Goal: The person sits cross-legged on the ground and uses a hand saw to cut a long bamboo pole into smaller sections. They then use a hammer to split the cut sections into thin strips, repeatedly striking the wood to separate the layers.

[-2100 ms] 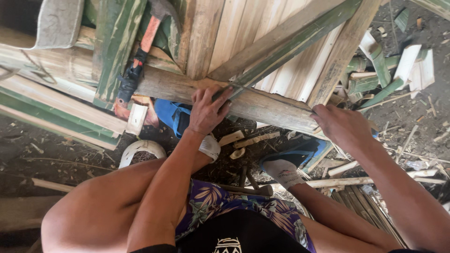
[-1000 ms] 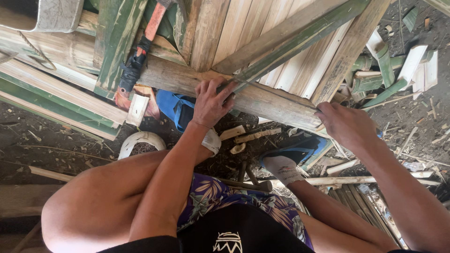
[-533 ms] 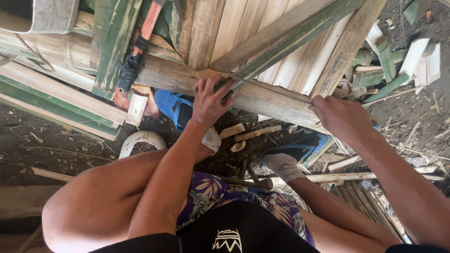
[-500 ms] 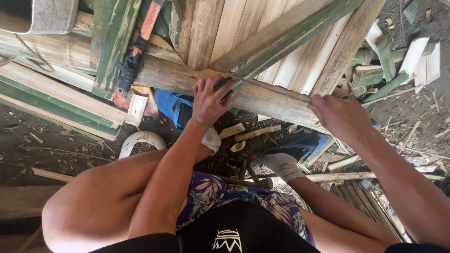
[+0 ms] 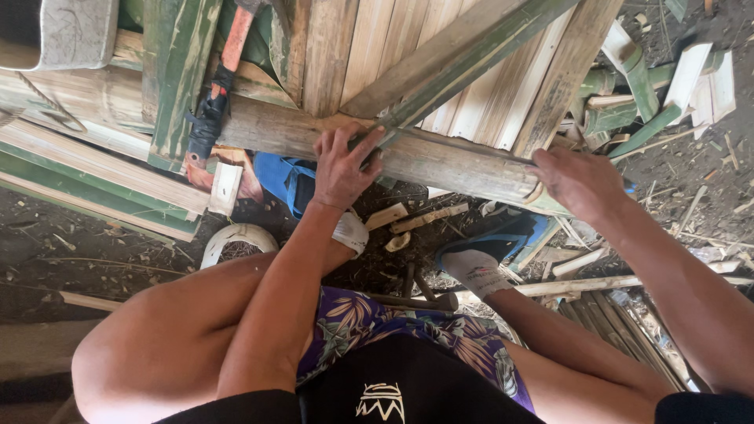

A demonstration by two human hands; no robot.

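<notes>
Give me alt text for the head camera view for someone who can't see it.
Seen from above, a seated person's left hand presses a split green bamboo strip against a thick round bamboo pole, and the right hand grips the pole's end. An orange-handled hammer lies nearby.

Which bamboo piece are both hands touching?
The thick round bamboo pole lying crosswise. The left hand grips its middle and the right hand rests at its cut end. The flat split slats lean on top, untouched.
</notes>
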